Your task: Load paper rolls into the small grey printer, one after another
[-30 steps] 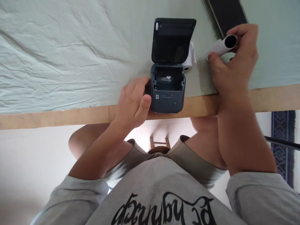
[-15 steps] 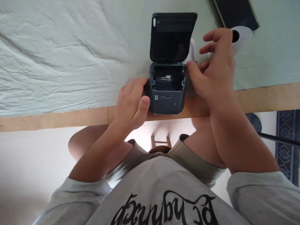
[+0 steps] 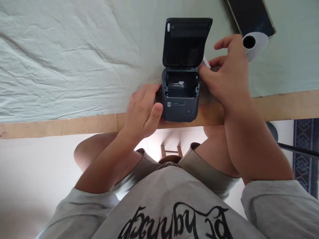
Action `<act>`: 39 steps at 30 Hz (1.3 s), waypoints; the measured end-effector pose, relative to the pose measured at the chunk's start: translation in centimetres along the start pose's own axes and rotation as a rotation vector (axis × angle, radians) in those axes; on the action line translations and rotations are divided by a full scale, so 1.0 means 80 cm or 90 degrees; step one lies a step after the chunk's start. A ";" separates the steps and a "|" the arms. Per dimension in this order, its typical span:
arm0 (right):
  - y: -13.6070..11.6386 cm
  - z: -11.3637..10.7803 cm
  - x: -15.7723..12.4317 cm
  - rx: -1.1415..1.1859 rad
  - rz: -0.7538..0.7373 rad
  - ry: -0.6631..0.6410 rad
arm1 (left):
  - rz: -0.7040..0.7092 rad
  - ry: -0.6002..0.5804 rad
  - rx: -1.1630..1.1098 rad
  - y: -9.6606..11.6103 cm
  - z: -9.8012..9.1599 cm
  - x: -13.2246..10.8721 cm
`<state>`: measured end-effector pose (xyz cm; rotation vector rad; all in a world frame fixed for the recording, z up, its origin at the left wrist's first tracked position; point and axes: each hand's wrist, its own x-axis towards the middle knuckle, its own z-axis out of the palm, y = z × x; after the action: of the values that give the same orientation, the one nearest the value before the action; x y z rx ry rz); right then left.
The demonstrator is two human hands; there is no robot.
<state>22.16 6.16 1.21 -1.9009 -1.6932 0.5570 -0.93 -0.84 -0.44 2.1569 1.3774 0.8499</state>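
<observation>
A dark label printer stands at the table's edge, its lid swung up and its inner bay exposed. A small white patch with print shows inside the bay. My left hand rests against the printer's left side, thumb raised apart from the fingers. At the right rear corner, my right hand has its thumb and a finger closed on a piece of white paper, partly hidden behind the lid. The other fingers are stretched out. Just beyond that hand is a white paper roll with a dark core.
A dark phone-like slab lies behind the roll at the upper right. A pale green wrinkled cloth covers the table up to its wooden edge. Below are my legs and a patterned rug.
The printer has shifted slightly right, my left hand moving with it. My right thumb and finger have come together on the white paper, which has turned into a narrower strip in view.
</observation>
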 end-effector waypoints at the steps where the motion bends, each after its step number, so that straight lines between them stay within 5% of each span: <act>1: 0.001 -0.002 -0.002 -0.016 -0.004 -0.002 | 0.002 -0.001 -0.001 0.000 0.000 0.000; 11: 0.016 -0.038 -0.036 -0.191 -0.102 -0.008 | 0.003 -0.009 -0.004 -0.001 0.000 0.001; 24: 0.017 -0.028 -0.029 -0.204 -0.120 -0.038 | 0.003 -0.006 -0.002 0.002 -0.002 0.003; 32: 0.016 -0.035 -0.031 0.049 -0.159 0.086 | 0.004 -0.007 0.012 0.000 0.001 0.004; 39: 0.002 -0.012 -0.035 0.101 -0.266 0.052 | 0.005 -0.012 -0.001 -0.001 0.000 0.001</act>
<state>22.54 3.24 1.71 -1.3859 -1.8618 0.4256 -0.91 -0.76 -0.47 2.1651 1.3605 0.8312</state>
